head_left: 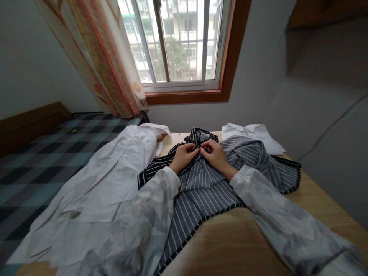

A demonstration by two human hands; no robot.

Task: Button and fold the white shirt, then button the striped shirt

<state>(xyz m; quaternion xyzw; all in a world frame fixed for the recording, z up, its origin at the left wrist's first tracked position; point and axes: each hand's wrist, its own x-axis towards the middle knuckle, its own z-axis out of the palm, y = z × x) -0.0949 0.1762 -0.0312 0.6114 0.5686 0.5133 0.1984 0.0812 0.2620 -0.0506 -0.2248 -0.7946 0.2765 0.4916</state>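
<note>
A black-and-white striped shirt is spread over the wooden table, its greyish inner side mostly facing up. Both hands meet at its bunched collar end. My left hand pinches the dark striped cloth from the left, fingertips together. From the right, my right hand pinches the same spot, its fingertips almost touching the left ones. Whatever small part lies between the fingers is hidden. To the left of the shirt lies a white coat-like garment, partly covered by my left sleeve.
The wooden table stands against the wall below a window. Folded white cloth lies at its back right. At left is a bed with a checked cover. A curtain hangs beside the window.
</note>
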